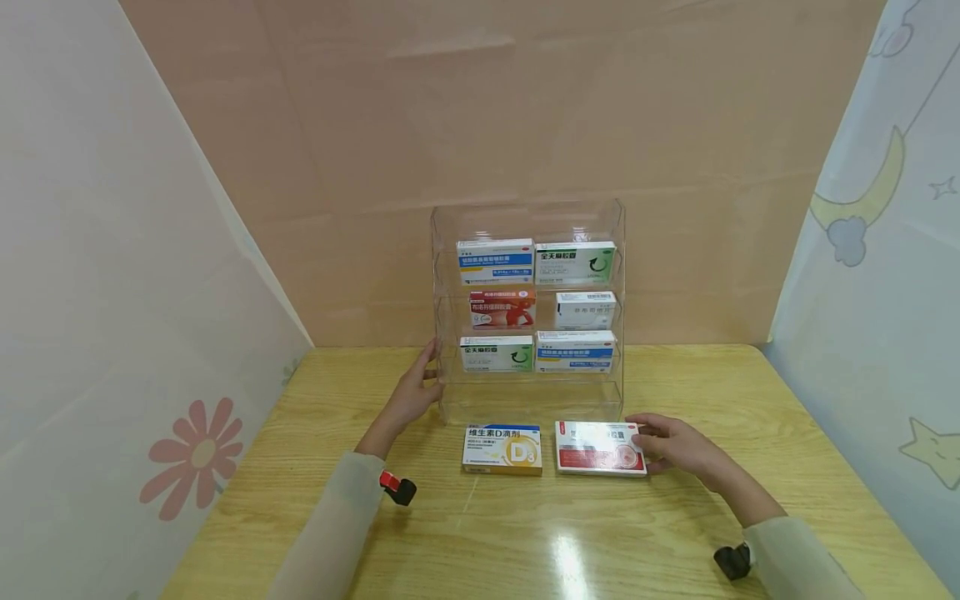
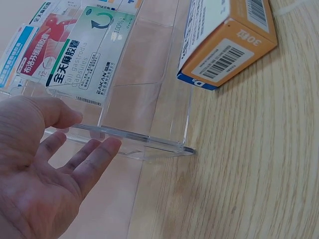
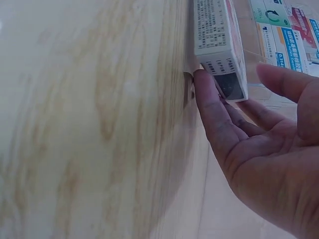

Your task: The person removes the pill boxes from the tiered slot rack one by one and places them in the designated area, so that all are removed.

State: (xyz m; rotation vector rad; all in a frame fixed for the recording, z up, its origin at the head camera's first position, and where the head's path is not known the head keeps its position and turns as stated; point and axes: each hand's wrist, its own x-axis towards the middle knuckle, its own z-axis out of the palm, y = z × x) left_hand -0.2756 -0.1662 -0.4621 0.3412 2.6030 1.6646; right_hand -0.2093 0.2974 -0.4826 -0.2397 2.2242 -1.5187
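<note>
A clear tiered display rack (image 1: pixel 528 400) stands at the back of the table, with medicine boxes on its shelves. My left hand (image 1: pixel 412 396) holds the rack's left side edge; in the left wrist view its thumb (image 2: pixel 65 113) lies in front and the fingers behind the side panel. My right hand (image 1: pixel 678 446) is at the right end of a red-and-white medicine box (image 1: pixel 600 450) before the rack. In the right wrist view its fingers touch the box's end and lower edge, with the thumb (image 3: pixel 279 79) raised apart from it. A vitamin D box (image 1: pixel 501 450) lies to the left.
The upper three tiers carry pairs of boxes, such as a green-and-white box (image 1: pixel 573 262), a red box (image 1: pixel 502 309) and a blue-and-white box (image 1: pixel 574 352). A peach cloth (image 1: pixel 375 250) hangs behind the wooden table (image 1: pixel 465 542). Patterned white panels stand at both sides.
</note>
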